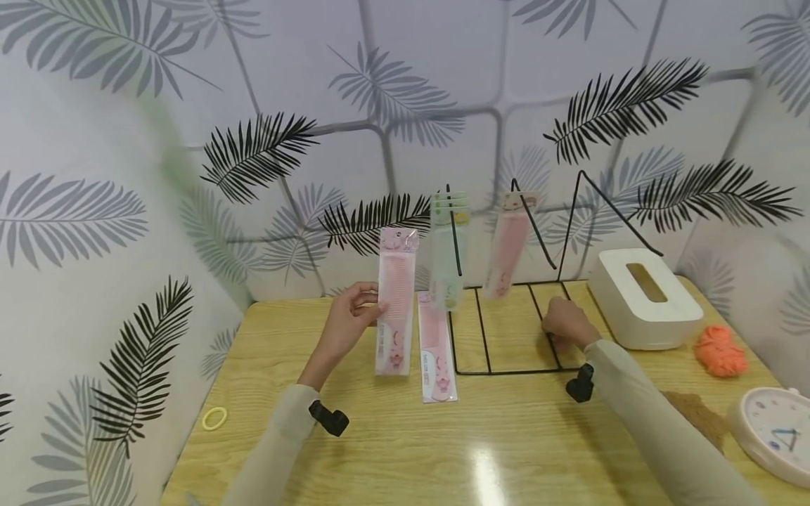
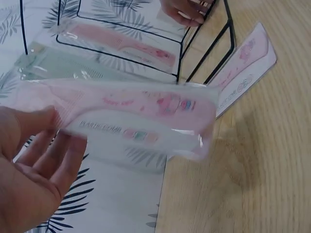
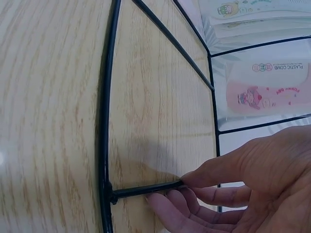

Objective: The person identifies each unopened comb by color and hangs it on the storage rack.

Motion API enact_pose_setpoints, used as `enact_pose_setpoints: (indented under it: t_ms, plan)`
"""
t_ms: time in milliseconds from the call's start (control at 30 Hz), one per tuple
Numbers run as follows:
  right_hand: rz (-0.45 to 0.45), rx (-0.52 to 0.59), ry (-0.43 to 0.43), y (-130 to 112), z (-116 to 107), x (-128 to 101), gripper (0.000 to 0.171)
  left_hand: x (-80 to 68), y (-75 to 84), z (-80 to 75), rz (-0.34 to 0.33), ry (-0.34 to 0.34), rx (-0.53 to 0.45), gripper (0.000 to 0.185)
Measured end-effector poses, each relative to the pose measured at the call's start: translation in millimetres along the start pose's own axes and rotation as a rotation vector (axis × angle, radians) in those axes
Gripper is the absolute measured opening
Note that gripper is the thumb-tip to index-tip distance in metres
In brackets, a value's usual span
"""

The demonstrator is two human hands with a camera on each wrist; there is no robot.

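Note:
My left hand (image 1: 346, 316) pinches a pink plastic comb (image 1: 396, 302) in clear packaging, held upright beside the black wire rack (image 1: 506, 372). In the left wrist view, the thumb presses one face of the pack and the fingers lie behind it. My right hand (image 1: 567, 323) is at the rack's base; in the right wrist view, its thumb and fingers pinch a short base wire (image 3: 146, 188). Several green packaged combs (image 1: 446, 260) hang from the rack's left hook, and a darker pink packaged comb (image 1: 510, 246) from the middle one. Another pink packaged comb (image 1: 436, 351) lies at the rack's left edge.
Right of the rack stands a white tissue box (image 1: 652, 309), with an orange bundle (image 1: 720, 351) beside it. Nearer the front right are a brown flat piece (image 1: 696, 414) and a round clock (image 1: 781, 432). A yellow ring (image 1: 214, 419) lies far left. The rack's right hook (image 1: 620, 211) holds nothing.

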State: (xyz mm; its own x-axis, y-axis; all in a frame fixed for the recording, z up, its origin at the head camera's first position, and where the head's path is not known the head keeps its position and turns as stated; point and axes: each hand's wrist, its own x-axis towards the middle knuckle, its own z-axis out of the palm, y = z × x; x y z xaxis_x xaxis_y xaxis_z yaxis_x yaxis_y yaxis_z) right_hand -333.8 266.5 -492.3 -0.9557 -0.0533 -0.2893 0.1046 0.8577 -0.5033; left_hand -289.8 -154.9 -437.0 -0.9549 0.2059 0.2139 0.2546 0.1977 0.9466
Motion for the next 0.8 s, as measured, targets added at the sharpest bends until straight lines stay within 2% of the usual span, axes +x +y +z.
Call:
enact_pose_setpoints:
  t_ms: [100,267,500,633,800]
  plan:
    - [-0.006,-0.029,0.014,-0.6,3.3,0.6,0.020,-5.8,2.4,1.0,0.030,-0.090,-0.049,0.033]
    - [-0.022,-0.055,0.034,-1.7,4.4,-1.8,0.024,-14.1,1.6,7.9,0.040,-0.216,-0.130,0.034]
    - [-0.028,0.040,0.026,3.1,1.2,-3.9,0.029,-21.3,-9.2,26.9,0.020,-0.380,-0.189,0.032]
    - [-0.044,0.108,0.015,8.7,0.3,-3.7,0.029,-25.0,-10.6,40.5,0.007,-0.436,-0.171,0.030]
    - [-0.058,0.197,-0.003,12.5,-1.3,-4.0,0.028,-27.4,-7.7,58.9,0.006,-0.459,-0.155,0.030]
